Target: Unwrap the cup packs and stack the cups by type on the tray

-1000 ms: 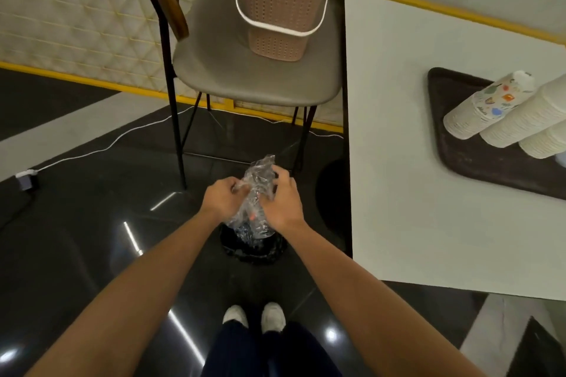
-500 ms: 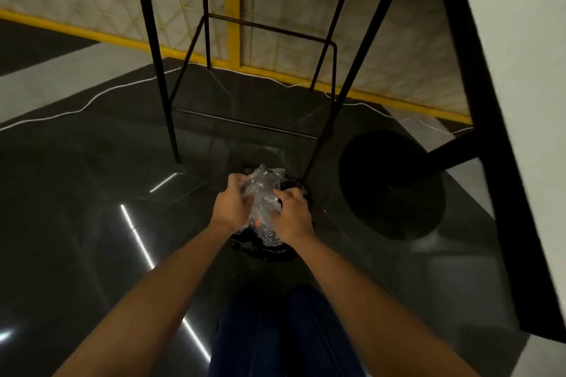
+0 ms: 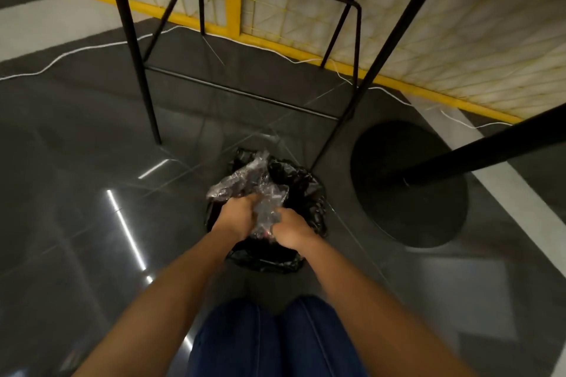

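A crumpled clear plastic wrapper [image 3: 251, 184] is bunched between both my hands, low over a small bin lined with a black bag [image 3: 294, 190] on the floor. My left hand [image 3: 237, 216] grips the wrapper's left side. My right hand [image 3: 292, 228] grips its right side, fingers closed into the plastic. The wrapper's lower part sits inside the bin's mouth. The cups and the tray are out of view.
Black chair legs [image 3: 144, 76] stand just behind the bin. A round black table base [image 3: 410, 187] with its slanted post [image 3: 490, 153] lies to the right. A white cable [image 3: 76, 52] runs along the dark glossy floor. My blue trouser legs [image 3: 275, 340] fill the bottom.
I have bent down: the table, tray and cups have left the view. Both hands have carried the wrapper down to the black bin's mouth.
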`<control>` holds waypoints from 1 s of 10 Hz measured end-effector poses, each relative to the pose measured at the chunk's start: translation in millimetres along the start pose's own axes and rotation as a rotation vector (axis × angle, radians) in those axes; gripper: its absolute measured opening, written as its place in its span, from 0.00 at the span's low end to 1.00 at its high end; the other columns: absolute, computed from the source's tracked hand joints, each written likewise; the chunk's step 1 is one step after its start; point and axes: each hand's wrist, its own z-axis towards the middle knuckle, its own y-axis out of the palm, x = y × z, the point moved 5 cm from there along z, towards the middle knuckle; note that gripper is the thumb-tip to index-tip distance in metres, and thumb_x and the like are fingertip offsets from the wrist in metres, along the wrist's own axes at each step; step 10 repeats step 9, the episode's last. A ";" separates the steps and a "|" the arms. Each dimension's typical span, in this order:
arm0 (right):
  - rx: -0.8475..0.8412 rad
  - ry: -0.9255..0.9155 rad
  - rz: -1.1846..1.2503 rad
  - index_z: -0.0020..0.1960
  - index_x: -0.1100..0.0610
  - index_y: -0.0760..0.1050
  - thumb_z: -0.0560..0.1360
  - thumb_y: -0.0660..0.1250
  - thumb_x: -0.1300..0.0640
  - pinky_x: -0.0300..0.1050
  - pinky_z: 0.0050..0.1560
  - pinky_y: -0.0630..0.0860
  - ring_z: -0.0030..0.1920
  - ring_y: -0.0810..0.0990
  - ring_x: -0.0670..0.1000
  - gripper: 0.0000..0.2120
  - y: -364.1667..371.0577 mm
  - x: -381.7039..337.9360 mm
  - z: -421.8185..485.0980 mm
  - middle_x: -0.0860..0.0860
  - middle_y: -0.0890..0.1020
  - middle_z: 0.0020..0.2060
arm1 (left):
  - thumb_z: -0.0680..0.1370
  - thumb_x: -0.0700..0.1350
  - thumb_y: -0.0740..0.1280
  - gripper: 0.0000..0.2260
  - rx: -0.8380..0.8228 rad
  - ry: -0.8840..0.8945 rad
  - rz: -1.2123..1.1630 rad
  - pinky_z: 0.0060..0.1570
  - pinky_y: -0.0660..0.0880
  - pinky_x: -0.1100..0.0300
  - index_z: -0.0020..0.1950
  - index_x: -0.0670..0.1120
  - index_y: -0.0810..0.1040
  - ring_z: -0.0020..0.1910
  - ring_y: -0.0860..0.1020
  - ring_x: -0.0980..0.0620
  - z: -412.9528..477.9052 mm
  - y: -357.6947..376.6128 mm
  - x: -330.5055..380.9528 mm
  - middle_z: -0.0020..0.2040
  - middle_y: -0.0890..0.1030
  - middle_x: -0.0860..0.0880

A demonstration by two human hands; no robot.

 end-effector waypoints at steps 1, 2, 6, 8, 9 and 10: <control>-0.060 0.043 -0.021 0.63 0.60 0.72 0.77 0.55 0.64 0.46 0.48 0.70 0.47 0.74 0.54 0.16 8.7 7.9 10.2 0.55 0.75 0.48 | 0.77 0.39 0.61 0.16 -0.108 -0.009 0.155 0.55 0.73 0.51 0.66 0.45 0.72 0.56 0.77 0.38 10.7 17.6 -12.0 0.57 0.79 0.39; -0.087 0.066 -0.043 0.61 0.61 0.73 0.77 0.56 0.63 0.45 0.45 0.69 0.45 0.73 0.53 0.14 13.8 12.7 14.6 0.55 0.74 0.45 | 0.79 0.43 0.61 0.14 -0.192 -0.017 0.232 0.58 0.73 0.51 0.63 0.42 0.73 0.58 0.77 0.39 13.7 30.9 -19.5 0.59 0.79 0.40; 0.053 -0.034 0.069 0.71 0.55 0.65 0.77 0.58 0.64 0.36 0.37 0.69 0.47 0.74 0.51 0.22 -15.3 -18.2 -47.1 0.57 0.76 0.60 | 0.80 0.46 0.58 0.18 -0.153 -0.024 0.218 0.57 0.73 0.52 0.70 0.45 0.68 0.57 0.77 0.41 -31.1 -16.1 11.0 0.59 0.79 0.41; 0.117 -0.068 0.040 0.71 0.57 0.64 0.78 0.60 0.64 0.45 0.58 0.72 0.62 0.74 0.57 0.22 -37.7 -47.4 -114.8 0.57 0.73 0.65 | 0.79 0.43 0.61 0.18 -0.045 0.002 0.064 0.52 0.75 0.52 0.70 0.44 0.69 0.54 0.78 0.41 -85.0 -72.1 53.1 0.54 0.81 0.40; 0.143 -0.086 0.042 0.71 0.59 0.64 0.78 0.60 0.63 0.47 0.61 0.71 0.64 0.72 0.58 0.21 -53.5 -63.6 -153.0 0.58 0.71 0.66 | 0.78 0.41 0.61 0.18 -0.018 0.005 0.043 0.49 0.74 0.53 0.69 0.41 0.69 0.51 0.78 0.40 -114.0 -101.4 77.6 0.52 0.81 0.38; 0.143 -0.086 0.042 0.71 0.59 0.64 0.78 0.60 0.63 0.47 0.61 0.71 0.64 0.72 0.58 0.21 -53.5 -63.6 -153.0 0.58 0.71 0.66 | 0.78 0.41 0.61 0.18 -0.018 0.005 0.043 0.49 0.74 0.53 0.69 0.41 0.69 0.51 0.78 0.40 -114.0 -101.4 77.6 0.52 0.81 0.38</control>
